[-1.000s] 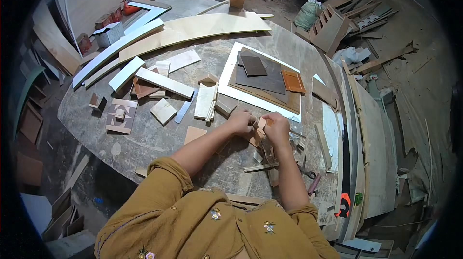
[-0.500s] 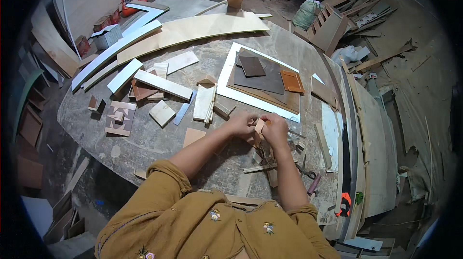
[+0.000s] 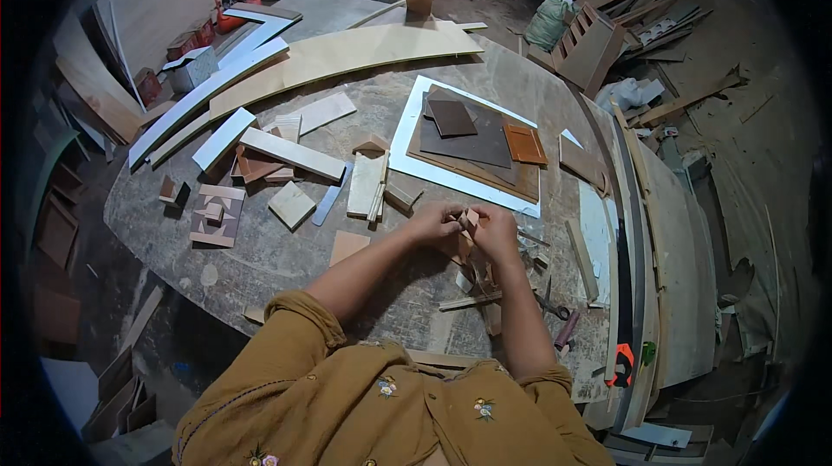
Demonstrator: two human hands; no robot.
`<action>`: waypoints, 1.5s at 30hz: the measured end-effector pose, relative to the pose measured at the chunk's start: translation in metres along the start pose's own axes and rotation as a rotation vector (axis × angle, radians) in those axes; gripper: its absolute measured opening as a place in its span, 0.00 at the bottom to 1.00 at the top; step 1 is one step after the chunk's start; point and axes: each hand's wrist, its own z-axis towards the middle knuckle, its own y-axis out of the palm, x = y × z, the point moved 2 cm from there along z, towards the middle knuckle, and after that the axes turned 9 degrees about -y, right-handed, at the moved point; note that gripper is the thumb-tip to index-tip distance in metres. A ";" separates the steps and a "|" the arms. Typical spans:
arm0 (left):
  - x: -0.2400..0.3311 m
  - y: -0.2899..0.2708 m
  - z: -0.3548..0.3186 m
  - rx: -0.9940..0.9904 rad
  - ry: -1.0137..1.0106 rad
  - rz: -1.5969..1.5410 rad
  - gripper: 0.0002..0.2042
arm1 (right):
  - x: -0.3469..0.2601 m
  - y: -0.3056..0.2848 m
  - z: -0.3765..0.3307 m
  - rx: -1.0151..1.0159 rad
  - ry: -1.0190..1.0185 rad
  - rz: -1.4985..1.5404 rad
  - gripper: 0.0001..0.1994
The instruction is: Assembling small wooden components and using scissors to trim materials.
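Observation:
My left hand (image 3: 436,225) and my right hand (image 3: 494,234) meet over the near middle of the worktable. Between them is a small light-brown wood piece (image 3: 469,220), pinched by the fingers of both hands. Its lower part is partly covered by my fingers. Just beyond my left hand lies a small wooden block (image 3: 402,197), beside a pale board (image 3: 367,185) with thin strips along it. A flat tan square (image 3: 349,247) rests near my left forearm. Scissors (image 3: 551,306) lie to the right of my right forearm.
A white panel (image 3: 400,143) with brown sheets stacked on it is beyond my hands. At the left sits a dark square with light triangular pieces (image 3: 216,216). Long curved boards (image 3: 347,58) span the far side. An orange-and-black tool (image 3: 620,365) lies at the right edge.
The small wood piece has turned between my fingers and sits slightly higher. Both hands have shifted only a little and stay closed on it.

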 end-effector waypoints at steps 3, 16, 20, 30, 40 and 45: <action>0.004 -0.002 -0.002 -0.008 -0.017 0.119 0.16 | 0.015 0.005 0.002 -0.092 0.066 0.061 0.15; -0.007 0.005 0.000 0.077 -0.005 0.091 0.14 | -0.002 -0.004 -0.004 0.149 -0.254 -0.021 0.08; 0.002 0.002 -0.004 0.059 -0.063 0.058 0.15 | -0.009 -0.004 -0.009 0.110 -0.308 -0.166 0.07; -0.002 0.004 -0.005 0.073 -0.053 -0.018 0.12 | -0.017 -0.003 -0.022 0.069 -0.227 -0.167 0.11; -0.015 0.008 0.003 0.005 -0.015 -0.176 0.17 | -0.010 -0.001 -0.010 0.117 -0.130 -0.073 0.10; 0.004 0.003 -0.007 0.020 0.015 -0.165 0.24 | 0.018 0.004 -0.006 0.344 -0.064 0.006 0.08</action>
